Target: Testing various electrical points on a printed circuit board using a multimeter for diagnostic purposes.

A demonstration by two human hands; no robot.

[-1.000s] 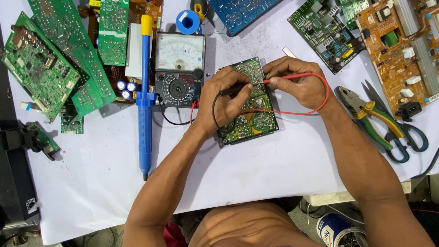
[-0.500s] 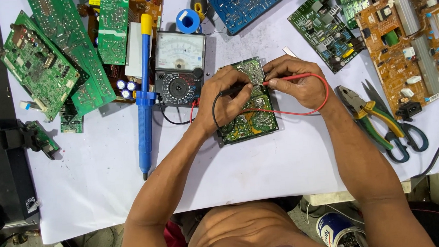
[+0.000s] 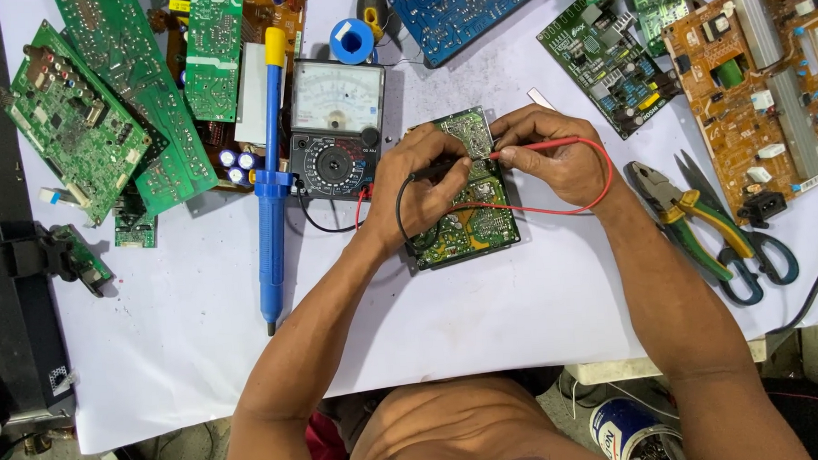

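Left hand [image 3: 426, 188]: fingers pinched round a black probe [image 3: 434, 171], tip aimed right onto the small green circuit board [image 3: 467, 200]. Right hand [image 3: 553, 159]: fingers pinched round a red probe [image 3: 529, 146], tip aimed left; the two tips meet from opposite sides on the upper part of the board, close together, exact contact points too small to tell. Board lies flat on the white worktop [image 3: 486, 319], directly under both hands, long axis running away from the person with a slight tilt; both hands equally near, left hand resting partly on the board, right hand at its upper right edge. Red lead [image 3: 600, 180] loops out round the right hand and back across the board; black lead [image 3: 399, 212] curls round the left wrist. Both run toward the dial meter [image 3: 336, 127] just left of the board. Forearms come in from the near edge, splayed outward, wrists bent inward. Further out: blue solder sucker [image 3: 269, 181] lying lengthwise left of the meter, green boards [image 3: 101, 115] stacked far left, blue board [image 3: 464, 7] at top, orange board [image 3: 751, 68] far right, pliers [image 3: 680, 214] and scissors [image 3: 750, 243] right of the right forearm.
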